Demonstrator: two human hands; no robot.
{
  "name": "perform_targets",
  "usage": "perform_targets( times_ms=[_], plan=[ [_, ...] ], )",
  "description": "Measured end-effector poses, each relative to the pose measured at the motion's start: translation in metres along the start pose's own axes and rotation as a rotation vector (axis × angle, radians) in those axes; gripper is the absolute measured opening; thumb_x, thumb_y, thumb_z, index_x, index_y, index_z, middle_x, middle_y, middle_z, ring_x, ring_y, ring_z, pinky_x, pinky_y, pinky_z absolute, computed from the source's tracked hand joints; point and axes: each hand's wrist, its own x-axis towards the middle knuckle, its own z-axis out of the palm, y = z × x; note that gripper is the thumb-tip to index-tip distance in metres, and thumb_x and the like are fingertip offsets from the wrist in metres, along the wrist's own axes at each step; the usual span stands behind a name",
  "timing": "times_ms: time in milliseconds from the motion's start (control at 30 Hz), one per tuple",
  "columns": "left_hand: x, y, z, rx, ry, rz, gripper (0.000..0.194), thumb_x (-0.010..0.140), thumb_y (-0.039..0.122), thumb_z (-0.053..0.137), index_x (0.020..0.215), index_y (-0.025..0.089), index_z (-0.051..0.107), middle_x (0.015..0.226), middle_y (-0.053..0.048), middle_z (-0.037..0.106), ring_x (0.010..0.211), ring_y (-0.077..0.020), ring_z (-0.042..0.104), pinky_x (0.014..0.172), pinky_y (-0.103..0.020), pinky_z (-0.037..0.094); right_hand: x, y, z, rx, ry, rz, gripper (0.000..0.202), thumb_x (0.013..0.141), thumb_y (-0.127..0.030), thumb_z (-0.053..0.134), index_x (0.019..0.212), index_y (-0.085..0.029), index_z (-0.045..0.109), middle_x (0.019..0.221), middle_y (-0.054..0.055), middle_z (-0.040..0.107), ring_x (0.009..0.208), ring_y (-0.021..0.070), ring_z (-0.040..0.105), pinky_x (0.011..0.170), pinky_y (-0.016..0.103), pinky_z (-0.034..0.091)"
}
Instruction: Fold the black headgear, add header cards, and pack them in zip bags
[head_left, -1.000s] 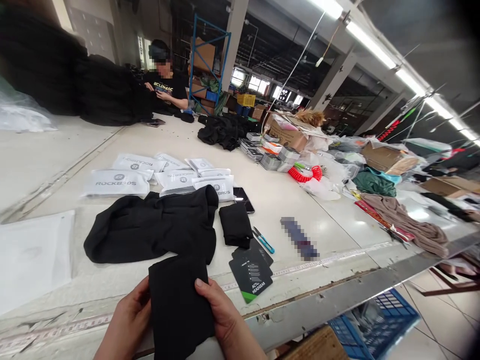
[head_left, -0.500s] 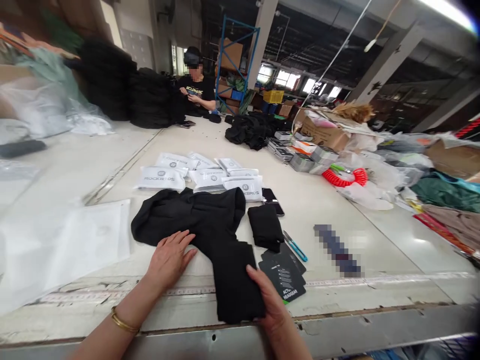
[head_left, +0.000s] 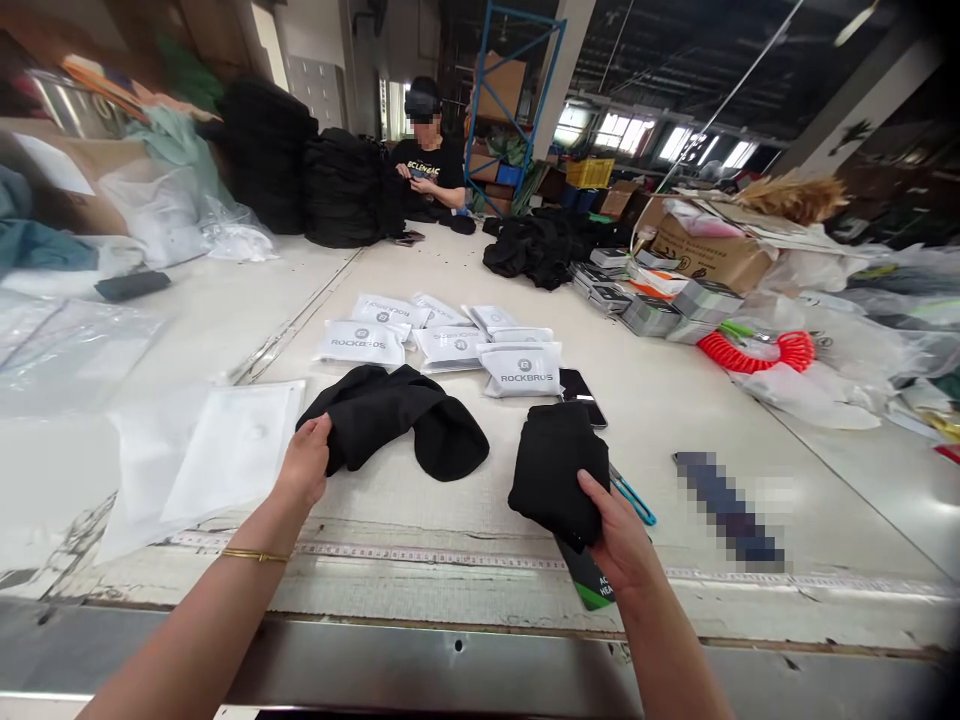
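- White worktable [head_left: 652,400]: its near edge runs crosswise, with both hands above the near part.
- Loose black garment [head_left: 382,415]: on the table, left of centre. It starts right at the left hand's fingers and stretches rightward, its long axis roughly along the table edge; the rounded end points towards the right hand, with bare table between.
- Folded black fabric bundle [head_left: 559,465]: right of the garment and apart from it. Its long axis runs mostly away from the person, the near end angled slightly right.
- Right hand [head_left: 619,535]: nearer the bundle, closed around its near right corner, thumb on top; the fingers beneath are hidden.
- Left hand [head_left: 306,465]: nearer the garment, pinched nearly shut on its left end.
- Headgear card [head_left: 589,585]: below the bundle, partly covered.
- Blue-handled thread snips [head_left: 634,498]: just right of the bundle, slanting away leftward.
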Motion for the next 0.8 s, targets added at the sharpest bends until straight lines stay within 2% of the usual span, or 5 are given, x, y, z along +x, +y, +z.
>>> perform_targets(
  times_ms=[200,533,600,700,800],
  plan=[
    [-0.012,-0.003,-0.002,0.038,-0.156,0.056,0.040,0.066,0.048,0.062,0.094,0.019,0.063,0.075,-0.001,0.064,0.068,-0.0168,0.060,0.063,-0.027,0.047,0.011,0.014,-0.002,-0.214,-0.098,-0.074,0.051,0.070,-0.034,0.071,0.118,-0.023,0.058,0.108,0.003,0.068,0.103,0.0226,0.062,0.091,0.036,0.050],
    [-0.038,0.022,-0.024,0.232,-0.004,0.309,0.032,0.077,0.052,0.054,0.076,0.020,0.056,0.063,0.004,0.052,0.059,-0.0120,0.048,0.056,-0.021,0.039,0.050,0.026,0.022,-0.600,-0.064,-0.379,0.044,0.070,-0.041,0.065,0.108,-0.019,0.063,0.098,0.005,0.071,0.092,0.0245,0.064,0.082,0.039,0.053],
    [-0.049,0.025,-0.030,0.349,-0.098,0.323,0.030,0.078,0.050,0.054,0.078,0.020,0.060,0.066,0.003,0.057,0.062,-0.0134,0.052,0.057,-0.022,0.041,0.060,0.026,0.029,-0.625,-0.047,-0.404,0.045,0.071,-0.044,0.063,0.109,-0.018,0.062,0.097,0.006,0.071,0.090,0.0243,0.065,0.080,0.038,0.054],
    [-0.069,0.028,-0.040,0.639,-0.410,0.387,0.026,0.082,0.041,0.051,0.092,0.022,0.064,0.076,-0.001,0.063,0.072,-0.0171,0.059,0.064,-0.025,0.047,0.076,0.022,0.037,-0.699,-0.007,-0.452,0.047,0.077,-0.046,0.055,0.114,-0.017,0.059,0.102,0.009,0.069,0.091,0.0252,0.064,0.081,0.040,0.052],
    [-0.089,0.030,-0.050,0.797,-0.707,0.525,0.040,0.079,0.019,0.047,0.118,0.028,0.056,0.119,-0.004,0.058,0.107,-0.0212,0.054,0.090,-0.033,0.045,0.087,0.016,0.044,-0.827,0.051,-0.497,0.057,0.076,-0.041,0.056,0.125,-0.013,0.049,0.116,0.016,0.061,0.105,0.0314,0.058,0.089,0.049,0.045]
  ],
)
